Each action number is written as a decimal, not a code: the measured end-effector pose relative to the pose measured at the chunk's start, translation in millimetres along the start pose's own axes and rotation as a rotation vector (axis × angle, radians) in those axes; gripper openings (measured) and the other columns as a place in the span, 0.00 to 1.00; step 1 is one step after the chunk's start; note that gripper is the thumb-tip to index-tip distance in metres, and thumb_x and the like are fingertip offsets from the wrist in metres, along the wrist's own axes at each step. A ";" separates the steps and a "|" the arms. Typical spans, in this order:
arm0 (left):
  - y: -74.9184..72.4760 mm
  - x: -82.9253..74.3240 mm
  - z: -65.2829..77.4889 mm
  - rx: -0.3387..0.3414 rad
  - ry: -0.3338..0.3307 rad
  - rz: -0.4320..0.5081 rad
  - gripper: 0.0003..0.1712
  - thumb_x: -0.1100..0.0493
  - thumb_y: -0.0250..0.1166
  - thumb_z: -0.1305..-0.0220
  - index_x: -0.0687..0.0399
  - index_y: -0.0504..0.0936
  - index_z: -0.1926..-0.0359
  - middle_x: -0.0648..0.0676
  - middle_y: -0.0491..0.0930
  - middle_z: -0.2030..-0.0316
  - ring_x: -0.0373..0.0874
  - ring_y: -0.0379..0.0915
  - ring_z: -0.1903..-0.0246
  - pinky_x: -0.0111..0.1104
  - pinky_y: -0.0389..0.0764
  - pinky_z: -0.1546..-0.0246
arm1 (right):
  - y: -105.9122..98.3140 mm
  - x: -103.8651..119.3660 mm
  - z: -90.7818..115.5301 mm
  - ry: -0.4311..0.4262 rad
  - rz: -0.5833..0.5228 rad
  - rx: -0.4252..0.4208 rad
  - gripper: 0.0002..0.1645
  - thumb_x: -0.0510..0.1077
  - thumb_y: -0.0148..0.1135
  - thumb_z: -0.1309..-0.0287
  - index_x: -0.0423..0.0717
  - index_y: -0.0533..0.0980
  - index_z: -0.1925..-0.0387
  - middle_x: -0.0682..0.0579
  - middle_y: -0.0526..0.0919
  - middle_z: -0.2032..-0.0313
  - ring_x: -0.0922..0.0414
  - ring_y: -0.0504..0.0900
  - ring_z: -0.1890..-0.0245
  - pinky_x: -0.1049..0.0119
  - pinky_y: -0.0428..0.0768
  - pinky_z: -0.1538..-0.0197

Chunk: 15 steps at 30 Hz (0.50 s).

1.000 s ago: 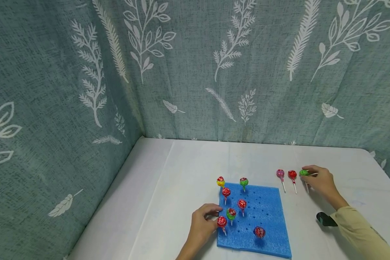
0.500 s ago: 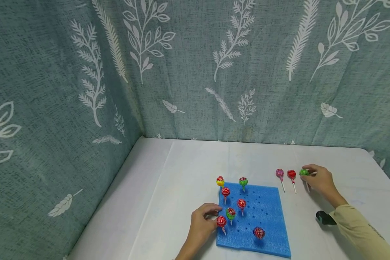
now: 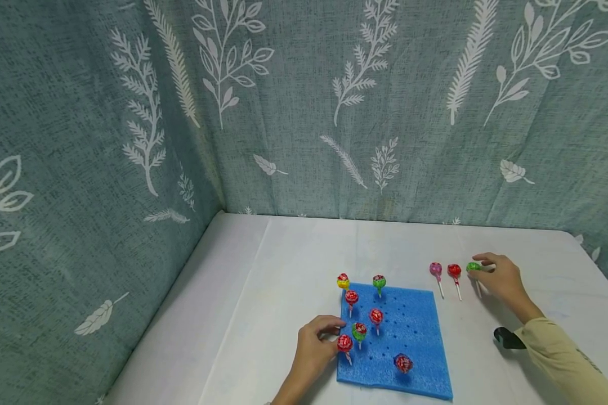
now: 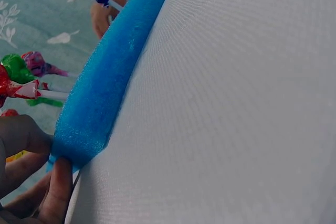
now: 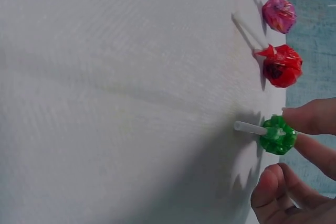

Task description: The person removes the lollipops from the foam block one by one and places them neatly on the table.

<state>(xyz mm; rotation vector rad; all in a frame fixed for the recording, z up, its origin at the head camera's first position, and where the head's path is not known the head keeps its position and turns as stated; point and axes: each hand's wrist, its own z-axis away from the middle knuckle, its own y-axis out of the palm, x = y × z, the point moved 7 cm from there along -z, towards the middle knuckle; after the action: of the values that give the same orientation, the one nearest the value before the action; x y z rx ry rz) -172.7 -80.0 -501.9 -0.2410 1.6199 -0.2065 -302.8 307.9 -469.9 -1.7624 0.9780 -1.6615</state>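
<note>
A blue foam board (image 3: 420, 326) with small holes lies on the table, and several wrapped lollipops stand in it, among them a red one (image 3: 345, 343) by its left edge. My left hand (image 3: 314, 346) grips that edge; in the left wrist view its fingers (image 4: 59, 187) press the foam's side. At the right, my right hand (image 3: 501, 281) holds a green lollipop (image 5: 278, 136) by its wrapped head between thumb and finger, the white stick pointing toward me. Its other fingers curl below the candy in the right wrist view.
To the left of the held lollipop lie a red lollipop (image 3: 454, 271) and a pink one (image 3: 436, 269) on the white table (image 3: 263, 270). A dark object (image 3: 508, 338) shows at the right sleeve. A patterned green curtain (image 3: 304, 112) hangs behind.
The right hand's upper finger has lifted slightly from the green lollipop's head in the head view. The left hand and the board stay in place.
</note>
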 end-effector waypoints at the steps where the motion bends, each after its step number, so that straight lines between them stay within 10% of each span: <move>1: 0.0 -0.2 0.0 0.001 0.000 0.001 0.22 0.78 0.65 0.60 0.54 0.86 0.63 0.50 0.81 0.61 0.42 0.78 0.63 0.25 0.76 0.73 | -0.7 0.8 0.2 -0.001 0.000 -0.003 0.25 0.39 0.63 0.47 0.29 0.71 0.50 0.26 0.71 0.55 0.33 0.72 0.58 0.45 0.73 0.63; 15: -0.2 -0.2 0.0 -0.006 0.013 0.010 0.21 0.77 0.65 0.61 0.56 0.86 0.63 0.50 0.81 0.62 0.43 0.79 0.64 0.25 0.75 0.74 | -5.8 3.6 -0.6 -0.094 -0.025 -0.041 0.23 0.44 0.64 0.45 0.35 0.74 0.51 0.32 0.74 0.56 0.41 0.74 0.62 0.55 0.74 0.69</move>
<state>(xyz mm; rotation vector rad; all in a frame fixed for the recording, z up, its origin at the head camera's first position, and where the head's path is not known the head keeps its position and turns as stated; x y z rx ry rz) -172.7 -80.1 -501.8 -0.2364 1.6346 -0.1958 -302.6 308.6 -463.0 -1.8690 0.9571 -1.5689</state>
